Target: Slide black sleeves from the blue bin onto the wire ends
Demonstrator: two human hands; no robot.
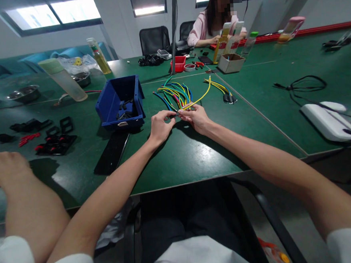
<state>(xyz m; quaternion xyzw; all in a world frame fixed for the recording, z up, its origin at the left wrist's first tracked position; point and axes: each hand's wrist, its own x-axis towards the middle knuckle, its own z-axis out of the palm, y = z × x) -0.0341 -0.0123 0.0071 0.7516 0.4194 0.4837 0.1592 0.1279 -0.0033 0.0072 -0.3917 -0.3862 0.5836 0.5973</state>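
Note:
Both my hands meet over the green table, just in front of a loose bundle of wires [173, 93] in yellow, green, blue and red. Pinched in my right hand [198, 118] is a yellow wire [203, 96], its free end arching up to the right. My left hand [162, 127] grips a small black connector [172, 116] at the wire's near end; the fingers partly hide where the two meet. To the left of my left hand stands a blue bin [105, 112] with small black pieces inside. A smaller group of wires with black connectors [229, 99] lies to the right.
A black phone [111, 154] lies before the bin. Black and red parts [56, 144] are at the left, near another person's arm [26, 194]. A white device [328, 125] with cables sits right. Across the table, a person [200, 31] sits behind bottles and a small box [231, 64].

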